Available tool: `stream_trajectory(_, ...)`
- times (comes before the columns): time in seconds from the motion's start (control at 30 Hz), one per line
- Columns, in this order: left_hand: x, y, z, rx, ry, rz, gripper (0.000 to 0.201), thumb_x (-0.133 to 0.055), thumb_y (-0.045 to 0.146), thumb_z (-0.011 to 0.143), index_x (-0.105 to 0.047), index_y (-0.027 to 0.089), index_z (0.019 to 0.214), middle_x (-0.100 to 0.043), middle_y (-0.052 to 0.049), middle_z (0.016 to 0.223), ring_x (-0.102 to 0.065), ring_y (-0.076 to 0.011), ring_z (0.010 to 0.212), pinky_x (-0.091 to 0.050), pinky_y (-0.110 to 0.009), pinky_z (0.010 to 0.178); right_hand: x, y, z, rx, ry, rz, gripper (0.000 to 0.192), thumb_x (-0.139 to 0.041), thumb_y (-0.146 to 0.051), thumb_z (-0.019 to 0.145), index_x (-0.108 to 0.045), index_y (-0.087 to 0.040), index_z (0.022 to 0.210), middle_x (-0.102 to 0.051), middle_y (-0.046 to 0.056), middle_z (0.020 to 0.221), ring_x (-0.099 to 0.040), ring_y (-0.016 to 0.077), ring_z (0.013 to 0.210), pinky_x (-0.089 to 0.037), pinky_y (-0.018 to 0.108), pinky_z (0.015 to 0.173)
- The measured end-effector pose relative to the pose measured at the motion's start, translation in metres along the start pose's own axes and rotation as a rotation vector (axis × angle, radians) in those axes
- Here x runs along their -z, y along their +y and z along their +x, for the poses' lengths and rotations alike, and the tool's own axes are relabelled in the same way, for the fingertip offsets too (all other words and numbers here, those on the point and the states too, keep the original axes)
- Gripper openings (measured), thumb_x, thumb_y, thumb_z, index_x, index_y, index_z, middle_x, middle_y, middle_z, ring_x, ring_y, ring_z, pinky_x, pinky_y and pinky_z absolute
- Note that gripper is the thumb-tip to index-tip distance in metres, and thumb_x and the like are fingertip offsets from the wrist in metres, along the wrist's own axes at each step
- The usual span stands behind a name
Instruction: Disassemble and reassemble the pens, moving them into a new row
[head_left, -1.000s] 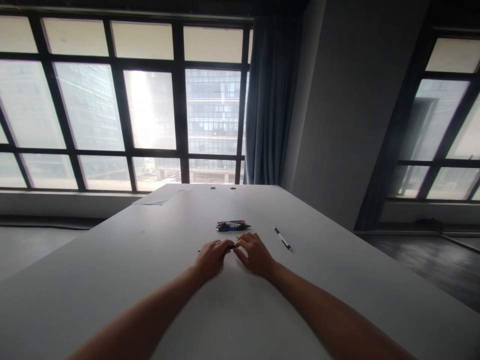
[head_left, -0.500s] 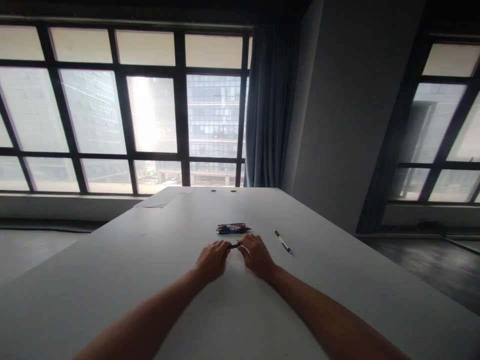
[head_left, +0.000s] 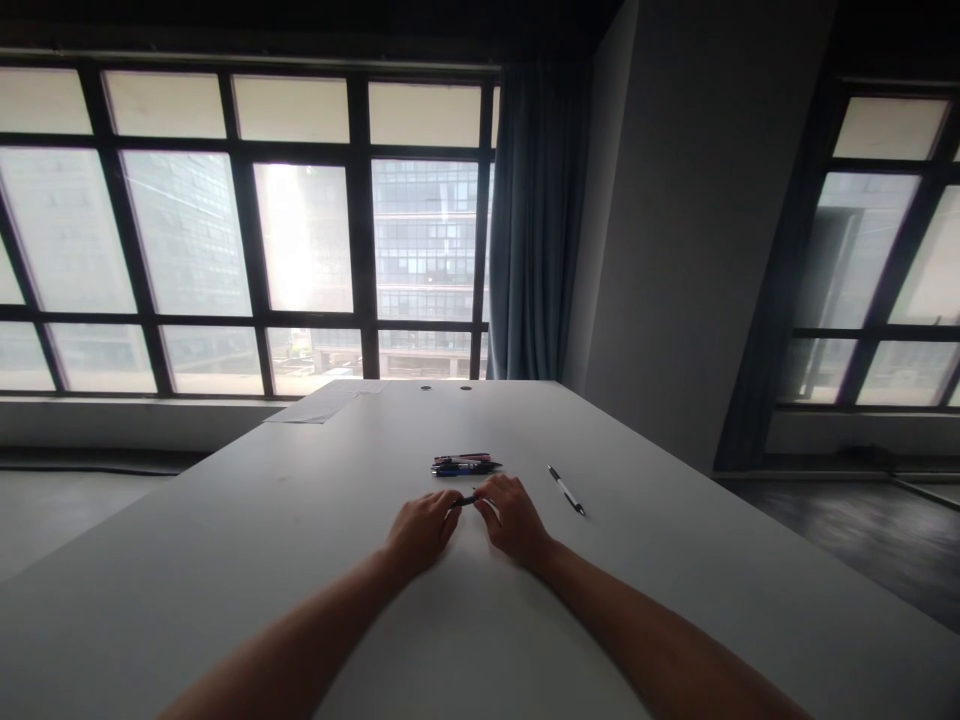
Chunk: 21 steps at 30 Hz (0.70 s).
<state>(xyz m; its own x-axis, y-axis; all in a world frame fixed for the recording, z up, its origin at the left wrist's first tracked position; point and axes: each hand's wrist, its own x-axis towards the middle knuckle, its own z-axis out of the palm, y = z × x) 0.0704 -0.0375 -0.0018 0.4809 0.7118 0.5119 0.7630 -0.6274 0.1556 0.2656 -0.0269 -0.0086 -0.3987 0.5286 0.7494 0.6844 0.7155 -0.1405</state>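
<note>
A: How are the arms set?

B: Both forearms reach forward over the white surface [head_left: 262, 520] and angle inward, so the left hand [head_left: 421, 530] and the right hand [head_left: 514, 518] meet near its middle, knuckles up, wrists low against the top.

A: And the fingers?

B: Curled in on both hands. Between them runs a short dark pen [head_left: 466, 500], lying roughly level across the gap; the fingertips of each hand pinch one end of it. Only the middle stretch of the pen shows, the rest is covered by the fingers.

A: So where is that pen exactly?

B: Just above the surface, right between the two hands, near the table's centre line.

A: What lies around them?

B: Just beyond the hands sits a small bundle of pens [head_left: 465, 465], dark, blue and red, lying side by side. To the right, apart from the right hand, a single white pen [head_left: 566, 490] lies slanted. Far off at the back edge rests a sheet of paper [head_left: 315, 405]. Nothing stands between the hands and the bundle.
</note>
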Motion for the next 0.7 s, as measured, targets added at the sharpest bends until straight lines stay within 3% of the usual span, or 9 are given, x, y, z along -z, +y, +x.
stream_trajectory(0.13, -0.0004, -0.0006, -0.0006, 0.005, 0.011, -0.049, 0.032, -0.036, 0.037, 0.096, -0.051, 0.021, 0.120, -0.070, -0.007, 0.100, -0.066, -0.0182, 0.083, -0.050, -0.030, 0.073, -0.0006, -0.0006, 0.0003, -0.025, 0.040, 0.003, 0.009, -0.050, -0.011, 0.087, -0.055, -0.018, 0.090, -0.061, 0.005, 0.088, -0.054, 0.0191, 0.084, -0.037, 0.033, 0.077)
stream_trajectory(0.4, -0.0007, -0.0003, -0.0004, 0.066, 0.019, -0.040, 0.026, -0.036, 0.033, 0.096, -0.052, 0.021, 0.113, -0.070, -0.006, 0.093, -0.066, -0.0180, 0.079, -0.048, -0.027, 0.067, 0.0012, 0.0021, 0.0005, -0.066, 0.099, 0.024, 0.009, -0.050, -0.011, 0.085, -0.054, -0.018, 0.089, -0.060, 0.005, 0.084, -0.055, 0.0189, 0.078, -0.036, 0.033, 0.074)
stream_trajectory(0.7, 0.0014, 0.0022, -0.0008, 0.013, 0.011, -0.027, 0.029, -0.038, 0.036, 0.095, -0.051, 0.020, 0.115, -0.070, -0.006, 0.090, -0.065, -0.0180, 0.078, -0.048, -0.029, 0.069, 0.0014, 0.0000, -0.0016, 0.035, 0.036, -0.006, 0.012, -0.051, -0.010, 0.084, -0.055, -0.018, 0.092, -0.061, 0.006, 0.090, -0.055, 0.0199, 0.086, -0.037, 0.034, 0.078)
